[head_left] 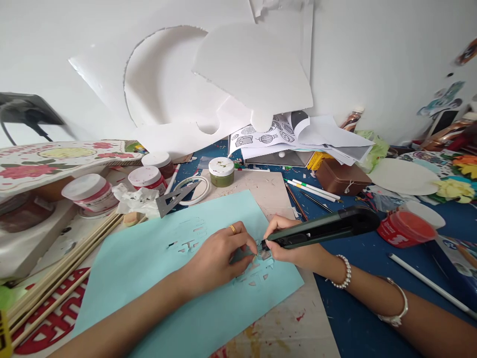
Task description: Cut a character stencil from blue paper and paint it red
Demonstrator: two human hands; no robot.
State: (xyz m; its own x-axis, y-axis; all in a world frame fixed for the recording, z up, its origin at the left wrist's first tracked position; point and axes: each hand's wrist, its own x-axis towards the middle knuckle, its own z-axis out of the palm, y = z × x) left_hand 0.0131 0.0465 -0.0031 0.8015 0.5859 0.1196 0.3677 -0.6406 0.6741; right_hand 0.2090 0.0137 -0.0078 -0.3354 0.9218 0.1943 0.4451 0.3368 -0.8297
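A sheet of light blue paper (149, 283) with several small cut-outs lies on a pale board (316, 318). My right hand (286, 248) is closed around a dark green utility knife (320, 228), its blade end down at the cut-outs and its body slanting up to the right. Bent over the sheet, my left hand (223, 251) has its thumb and index finger close together beside the blade. Whatever lies between those fingertips is too small to make out. The fingers partly hide the cut area.
Left of the paper are a metal set square (177, 199), a tape roll (201, 191), wooden sticks (67, 268) and a white-lidded paint jar (89, 194). A green jar (221, 172) stands behind it. Pens (313, 189), a brown box (341, 176) and an open red tub (406, 228) sit right.
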